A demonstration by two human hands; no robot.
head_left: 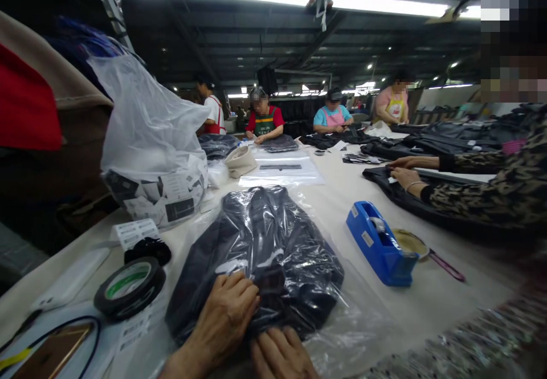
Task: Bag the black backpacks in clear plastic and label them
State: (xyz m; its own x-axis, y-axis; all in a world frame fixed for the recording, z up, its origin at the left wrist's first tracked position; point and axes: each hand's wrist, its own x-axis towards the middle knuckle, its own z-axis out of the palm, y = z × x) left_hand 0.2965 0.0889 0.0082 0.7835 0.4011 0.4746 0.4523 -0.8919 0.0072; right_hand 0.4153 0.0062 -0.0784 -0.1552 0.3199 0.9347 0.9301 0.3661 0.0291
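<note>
A dark folded garment [252, 236] lies inside a clear plastic bag [359, 316] on the table in front of me. My left hand [226, 313] is on the bag's near part, its fingers curled into the wrinkled plastic. Beside it, at the near edge of the garment, my right hand [282, 355] rests with fingers laid on the bag; its thumb is hidden and the lower part runs out of view. A white patch shows under the plastic just beyond my left fingers.
Left stand a black tape roll [106, 305], a phone [55, 353], a label strip [132, 232] and a translucent sack [145, 105] of tags. Right is a blue tape dispenser [370, 242]. A co-worker's hands [405, 176] touch a dark garment [384, 194]; several people work behind.
</note>
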